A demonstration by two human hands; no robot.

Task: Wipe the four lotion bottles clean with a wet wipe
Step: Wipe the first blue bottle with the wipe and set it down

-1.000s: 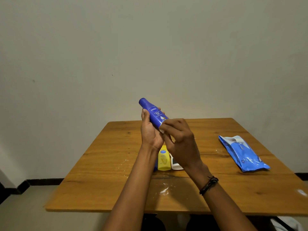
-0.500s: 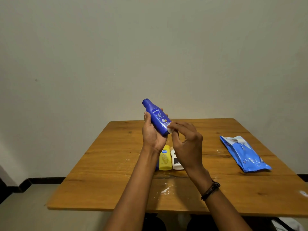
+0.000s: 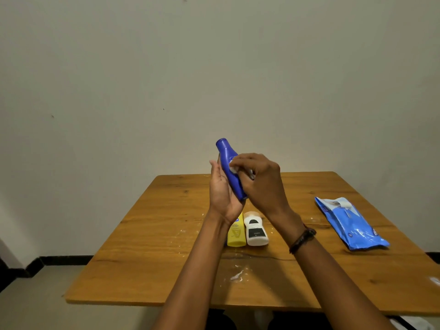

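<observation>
Left hand [image 3: 223,194] is cupped around the lower half of the blue lotion bottle [image 3: 229,166], holding it up over the table with the cap end tilted up and a bit left. Right hand [image 3: 259,182] has its fingers bunched on a small white wet wipe [image 3: 233,168], pressing it against the front of the bottle. There's a dark bracelet [image 3: 302,238] on that wrist.

Under the hands, a yellow bottle [image 3: 236,234] and a white bottle [image 3: 256,231] lie side by side, touching, on the wooden table [image 3: 147,246]. The blue wipes pack [image 3: 350,222] lies well off to the right. White smears [image 3: 238,275] near the front edge.
</observation>
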